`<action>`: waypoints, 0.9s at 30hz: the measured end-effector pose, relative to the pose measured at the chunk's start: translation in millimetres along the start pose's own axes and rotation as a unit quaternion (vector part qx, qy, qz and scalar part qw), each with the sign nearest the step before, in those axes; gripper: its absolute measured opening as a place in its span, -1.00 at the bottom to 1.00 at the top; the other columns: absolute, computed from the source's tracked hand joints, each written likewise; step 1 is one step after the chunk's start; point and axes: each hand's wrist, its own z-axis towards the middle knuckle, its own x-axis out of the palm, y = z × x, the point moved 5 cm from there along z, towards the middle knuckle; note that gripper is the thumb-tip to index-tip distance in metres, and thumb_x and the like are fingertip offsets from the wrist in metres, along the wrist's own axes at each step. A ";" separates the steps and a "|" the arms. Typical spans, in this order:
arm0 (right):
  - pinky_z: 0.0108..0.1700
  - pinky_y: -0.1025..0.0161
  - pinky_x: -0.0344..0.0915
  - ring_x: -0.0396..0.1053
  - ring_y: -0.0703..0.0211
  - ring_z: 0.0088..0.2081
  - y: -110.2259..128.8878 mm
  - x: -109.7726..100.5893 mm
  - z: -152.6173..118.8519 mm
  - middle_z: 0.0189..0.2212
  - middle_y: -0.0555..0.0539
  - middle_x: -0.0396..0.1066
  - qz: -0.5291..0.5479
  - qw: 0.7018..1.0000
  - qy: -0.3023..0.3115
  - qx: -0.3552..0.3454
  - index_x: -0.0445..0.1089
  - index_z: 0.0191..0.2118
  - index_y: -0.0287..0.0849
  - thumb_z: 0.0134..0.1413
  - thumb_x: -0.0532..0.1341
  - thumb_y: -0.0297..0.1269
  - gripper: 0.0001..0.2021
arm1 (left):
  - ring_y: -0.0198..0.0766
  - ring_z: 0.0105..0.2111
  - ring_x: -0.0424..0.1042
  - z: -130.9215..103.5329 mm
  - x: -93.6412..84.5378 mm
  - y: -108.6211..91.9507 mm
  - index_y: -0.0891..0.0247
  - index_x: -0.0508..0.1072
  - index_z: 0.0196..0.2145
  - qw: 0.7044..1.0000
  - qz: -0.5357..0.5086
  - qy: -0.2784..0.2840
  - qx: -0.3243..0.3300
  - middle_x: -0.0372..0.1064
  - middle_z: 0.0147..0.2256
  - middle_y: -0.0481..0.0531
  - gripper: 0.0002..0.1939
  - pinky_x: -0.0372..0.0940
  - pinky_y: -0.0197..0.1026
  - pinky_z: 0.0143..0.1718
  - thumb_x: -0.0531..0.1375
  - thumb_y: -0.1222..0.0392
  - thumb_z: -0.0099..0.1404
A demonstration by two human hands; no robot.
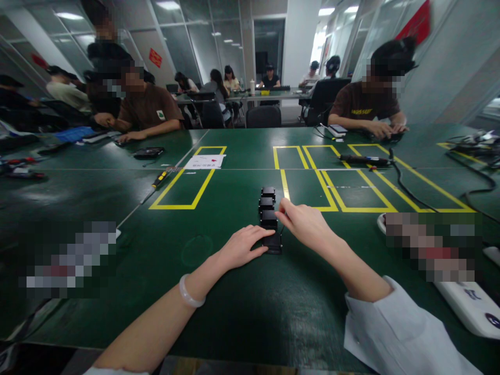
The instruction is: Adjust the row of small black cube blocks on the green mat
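Blocks: four small black blocks are sitting in one row on the green table, running straight away from the hands.
Near block: the one closest to me is lying flat at the end of the row, just under the left fingers.
Left hand: this hand is resting at the near block. The thumb is standing apart from the other fingers, and the tips are touching the block. I am not able to tell if they are squeezing.
Right hand: this hand is bending down beside the second block. Its thumb and first finger are almost meeting. I cannot tell if they are pinching anything.
Thin bit: something thin and dark is showing under the right hand, too small for me to name.
Holding well: I am thinking a soft, steady left hand is best, pressing down and not sideways, so the row is not getting bumped.
Small moves: I am wanting the right fingers to work gently, with the wrist low and the tips in plain sight.
Watching out: I am minding the second block, because the right fingers are so near it that a slip could knock it crooked.
Around: yellow lines are marking the table, and a screwdriver is lying well apart on the left.
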 end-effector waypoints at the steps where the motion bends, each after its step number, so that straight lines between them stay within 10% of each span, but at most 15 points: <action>1: -0.53 0.32 -0.15 0.39 0.19 -0.45 -0.6 0.8 0.1 -0.46 -0.04 0.45 -0.002 1.000 -0.001 0.000 0.21 -0.18 -0.14 0.30 -0.09 -0.15 -0.77 | -0.16 -0.03 0.31 0.0 0.0 -0.1 0.08 0.18 0.18 1.000 0.000 0.000 -0.001 0.32 0.02 0.03 -0.56 0.22 -0.10 0.01 0.11 0.14 0.37; 27: -0.51 0.29 -0.14 0.42 0.16 -0.42 -0.2 0.8 -0.7 -0.41 -0.04 0.47 -0.003 1.000 0.008 0.003 0.16 -0.13 -0.14 0.32 -0.14 -0.21 -0.79 | -0.16 -0.04 0.31 -0.4 -0.2 -0.3 0.08 0.18 0.19 1.000 0.000 0.001 -0.002 0.32 0.03 0.03 -0.56 0.23 -0.10 0.00 0.10 0.14 0.37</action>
